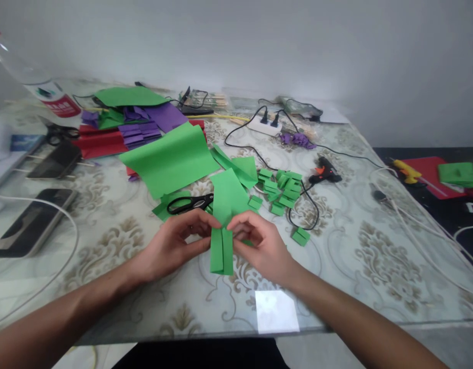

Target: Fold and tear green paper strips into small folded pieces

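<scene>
A folded green paper strip [221,253] hangs upright between my hands, its two long edges folded in toward a middle line. My left hand [178,238] pinches its left edge, while my right hand [259,243] pinches the right edge at the same height. Just behind the strip lies a larger piece of green paper [229,192]. Black-handled scissors [188,203] rest behind my left hand, their blades hidden under the paper. Beyond my right hand sits a group of small folded green paper pieces [280,187], with one single folded piece [300,236] nearer to me.
Green sheets [171,161], purple paper [165,118] and red paper [101,141] pile up at back left. A hot glue gun [324,171] and a white power strip [264,124] with black cords stand behind. On the left are a phone [32,223] and a bottle [47,95].
</scene>
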`<control>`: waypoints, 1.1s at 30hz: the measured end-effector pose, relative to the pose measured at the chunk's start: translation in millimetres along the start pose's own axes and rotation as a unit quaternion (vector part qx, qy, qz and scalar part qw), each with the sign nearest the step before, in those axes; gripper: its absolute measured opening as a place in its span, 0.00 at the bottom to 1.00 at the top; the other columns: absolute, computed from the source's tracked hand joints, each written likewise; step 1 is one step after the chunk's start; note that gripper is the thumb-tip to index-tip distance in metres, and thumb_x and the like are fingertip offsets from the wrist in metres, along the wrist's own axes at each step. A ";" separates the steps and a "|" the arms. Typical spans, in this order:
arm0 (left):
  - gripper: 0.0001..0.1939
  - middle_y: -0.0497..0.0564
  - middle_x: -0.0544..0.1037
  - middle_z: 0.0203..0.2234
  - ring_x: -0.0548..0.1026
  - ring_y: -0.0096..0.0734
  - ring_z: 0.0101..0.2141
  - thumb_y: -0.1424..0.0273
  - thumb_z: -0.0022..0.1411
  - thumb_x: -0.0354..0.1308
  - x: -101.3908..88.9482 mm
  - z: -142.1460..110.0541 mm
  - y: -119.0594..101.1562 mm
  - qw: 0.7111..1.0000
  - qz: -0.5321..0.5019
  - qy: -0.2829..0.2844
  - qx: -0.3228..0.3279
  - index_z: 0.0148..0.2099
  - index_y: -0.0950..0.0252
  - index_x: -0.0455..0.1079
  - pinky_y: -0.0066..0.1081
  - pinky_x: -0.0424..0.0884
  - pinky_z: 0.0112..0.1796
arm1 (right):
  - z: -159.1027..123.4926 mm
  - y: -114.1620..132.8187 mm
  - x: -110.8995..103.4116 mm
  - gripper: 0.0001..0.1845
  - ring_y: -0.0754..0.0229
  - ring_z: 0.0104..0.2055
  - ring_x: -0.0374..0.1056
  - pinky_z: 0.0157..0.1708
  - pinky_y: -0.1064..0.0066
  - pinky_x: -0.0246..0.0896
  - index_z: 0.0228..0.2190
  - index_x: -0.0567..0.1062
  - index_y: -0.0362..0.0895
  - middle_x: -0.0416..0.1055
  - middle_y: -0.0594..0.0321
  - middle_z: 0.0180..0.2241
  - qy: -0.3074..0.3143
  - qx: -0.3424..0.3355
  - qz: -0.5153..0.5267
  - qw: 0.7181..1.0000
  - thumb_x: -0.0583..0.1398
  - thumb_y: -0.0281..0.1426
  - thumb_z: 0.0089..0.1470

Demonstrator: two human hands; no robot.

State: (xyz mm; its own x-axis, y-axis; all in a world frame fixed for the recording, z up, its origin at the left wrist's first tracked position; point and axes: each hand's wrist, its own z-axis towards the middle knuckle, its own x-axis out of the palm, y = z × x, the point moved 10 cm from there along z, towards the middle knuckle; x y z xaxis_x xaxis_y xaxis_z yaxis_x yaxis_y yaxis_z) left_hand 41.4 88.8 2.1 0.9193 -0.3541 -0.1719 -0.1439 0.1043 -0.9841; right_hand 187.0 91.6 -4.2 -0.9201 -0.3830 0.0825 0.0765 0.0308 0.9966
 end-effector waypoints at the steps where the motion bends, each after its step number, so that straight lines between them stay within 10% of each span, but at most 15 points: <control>1: 0.08 0.51 0.82 0.35 0.79 0.32 0.36 0.67 0.66 0.67 0.1 -0.1 -0.4 1.000 -0.002 -0.001 0.000 0.46 0.64 0.77 0.29 0.76 0.40 | 0.2 -1.0 -1.1 0.10 0.61 0.35 0.76 0.36 0.70 0.72 0.36 0.76 0.47 0.78 0.65 0.32 -0.005 0.000 -0.005 1.000 0.69 0.26 0.51; 21: 0.11 0.47 0.79 0.25 0.74 0.28 0.27 0.64 0.64 0.69 -8.7 -4.0 -2.4 0.993 0.094 -0.071 0.002 0.33 0.65 0.77 0.25 0.68 0.28 | -4.1 -2.8 -10.1 0.13 0.56 0.29 0.79 0.33 0.66 0.76 0.29 0.80 0.47 0.80 0.62 0.26 -0.069 -0.006 -0.053 0.996 0.73 0.41 0.53; 33: 0.03 0.49 0.82 0.34 0.80 0.29 0.34 0.73 0.64 0.66 -11.1 -9.3 -10.4 0.988 0.094 -0.092 0.080 0.39 0.62 0.74 0.26 0.76 0.36 | -8.8 13.5 -12.4 0.08 0.60 0.31 0.77 0.31 0.68 0.73 0.32 0.85 0.49 0.83 0.61 0.34 -0.086 -0.109 -0.138 0.981 0.65 0.24 0.54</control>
State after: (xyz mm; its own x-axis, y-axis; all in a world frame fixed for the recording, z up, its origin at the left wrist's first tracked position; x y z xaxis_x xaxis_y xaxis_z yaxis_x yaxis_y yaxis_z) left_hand 29.4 83.0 13.8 0.9351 -0.1401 -0.3255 -0.2724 0.3033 -0.9131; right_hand 202.8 88.7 8.2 -0.9673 -0.1864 -0.1721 -0.1213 -0.2562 0.9590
